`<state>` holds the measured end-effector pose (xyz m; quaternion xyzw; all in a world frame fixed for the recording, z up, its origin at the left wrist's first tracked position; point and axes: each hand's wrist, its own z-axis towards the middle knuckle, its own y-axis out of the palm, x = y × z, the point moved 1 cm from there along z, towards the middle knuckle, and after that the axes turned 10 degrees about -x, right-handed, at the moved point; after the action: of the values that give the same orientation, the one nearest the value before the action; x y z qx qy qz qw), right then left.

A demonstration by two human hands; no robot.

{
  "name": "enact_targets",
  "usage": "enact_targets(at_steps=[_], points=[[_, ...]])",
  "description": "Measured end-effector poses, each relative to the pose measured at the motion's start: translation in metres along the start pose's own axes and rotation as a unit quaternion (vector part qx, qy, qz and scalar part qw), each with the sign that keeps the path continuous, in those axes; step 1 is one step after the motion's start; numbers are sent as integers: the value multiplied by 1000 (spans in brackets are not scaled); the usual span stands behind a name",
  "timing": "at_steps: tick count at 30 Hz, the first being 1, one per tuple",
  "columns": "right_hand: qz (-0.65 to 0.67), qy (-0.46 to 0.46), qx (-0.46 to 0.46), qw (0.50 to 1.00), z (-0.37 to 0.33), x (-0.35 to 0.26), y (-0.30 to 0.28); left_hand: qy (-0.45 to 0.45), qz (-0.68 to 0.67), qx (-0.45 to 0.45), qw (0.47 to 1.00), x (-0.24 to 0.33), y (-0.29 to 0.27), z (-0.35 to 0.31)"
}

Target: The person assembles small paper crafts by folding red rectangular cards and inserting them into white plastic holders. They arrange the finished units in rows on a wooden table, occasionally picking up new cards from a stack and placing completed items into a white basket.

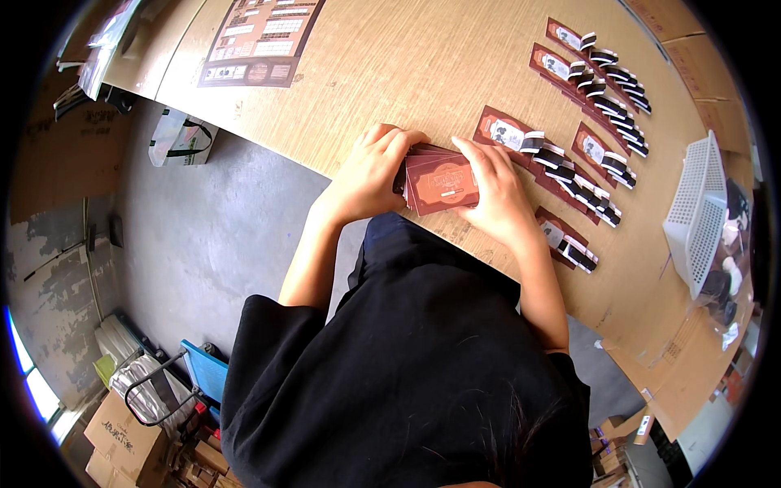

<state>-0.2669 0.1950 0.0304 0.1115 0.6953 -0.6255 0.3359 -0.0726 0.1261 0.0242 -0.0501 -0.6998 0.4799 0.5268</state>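
Observation:
Between my two hands, at the table's near edge, is a stack of dark red printed cards (443, 183), slightly fanned at its left side. My left hand (378, 172) grips the stack's left end, fingers over the far edge. My right hand (498, 189) closes round its right end, with fingers along the far corner and the thumb at the near side. Just right of my right hand lies a row of overlapping red cards (502, 132) with black-and-white bands on them. A shorter row (561, 236) of the same kind is beside my right forearm.
More banded card rows (561, 69) lie toward the far right. A printed sheet (259, 45) is at the far left of the wooden table (390, 65). A white perforated basket (698, 215) stands at the right edge. A white bag (181, 138) sits on the floor.

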Motion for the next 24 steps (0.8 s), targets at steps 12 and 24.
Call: enact_targets(at_steps=[12,24], points=[[58,23,18,998,-9,0,-2,1,-10,-10,1000,-1,1,-1],[101,-1,41,994,-15,6,-7,65,-53,-22,996,-4,-4,-3]])
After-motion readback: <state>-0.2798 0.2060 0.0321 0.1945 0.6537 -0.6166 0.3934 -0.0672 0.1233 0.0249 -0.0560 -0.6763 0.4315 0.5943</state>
